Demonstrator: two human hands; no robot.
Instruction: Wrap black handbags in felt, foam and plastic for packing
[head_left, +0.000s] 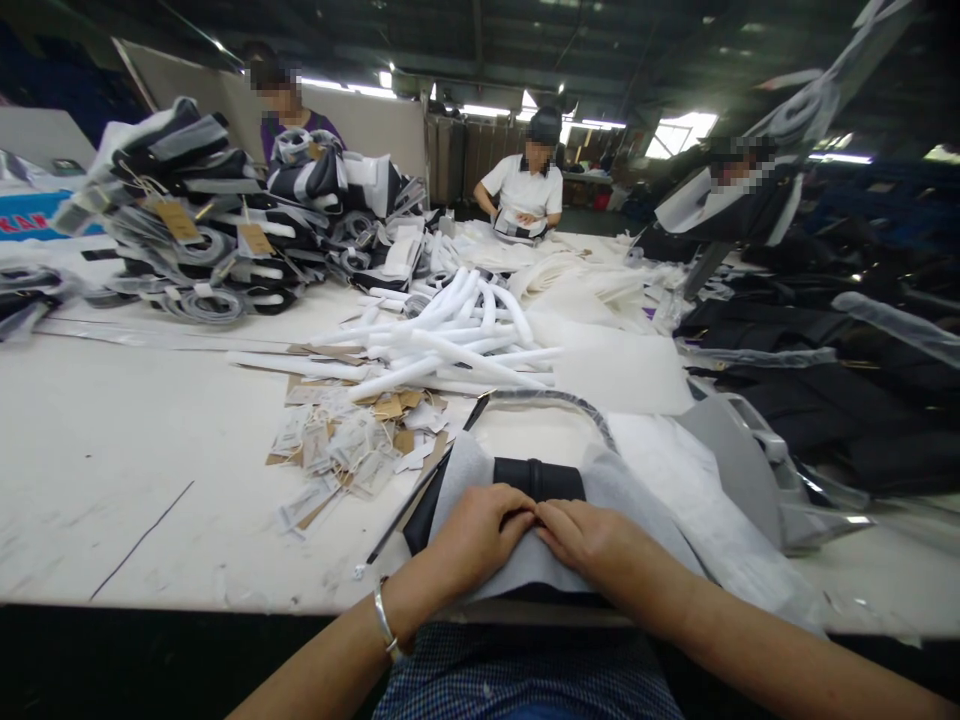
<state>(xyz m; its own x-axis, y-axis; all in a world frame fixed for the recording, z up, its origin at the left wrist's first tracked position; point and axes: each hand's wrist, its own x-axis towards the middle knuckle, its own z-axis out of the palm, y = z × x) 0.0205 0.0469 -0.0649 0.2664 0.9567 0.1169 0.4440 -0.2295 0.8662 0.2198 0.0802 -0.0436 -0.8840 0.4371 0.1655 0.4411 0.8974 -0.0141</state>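
Handbag [538,479], black and partly covered by a pale wrapping sheet [465,472], is placed at the near edge of the surface [112,430], where it could be tipped toward the lap if it is pressed or drawn from the near side. At the far left, wrapped bags [199,215] are stacked loosely, and a slide could be started by a knock. Nearer the middle, paper tags [364,440] are heaped close beside the handbag; some could be caught beneath the sheet if it is spread leftward. White foam tubes [450,345] are piled behind and could be rolled forward by a bump. The sheet could also be snagged by the silver bracelet [384,620] on the left wrist. By the left grip [476,530] and the right grip [596,540], met fingertip to fingertip over the handbag's middle, the sheet's edge seems to be pinched; it could be creased or torn if it is pulled unevenly. At the right, clear film [712,510] is lain close by, and could be dragged along by the right forearm.
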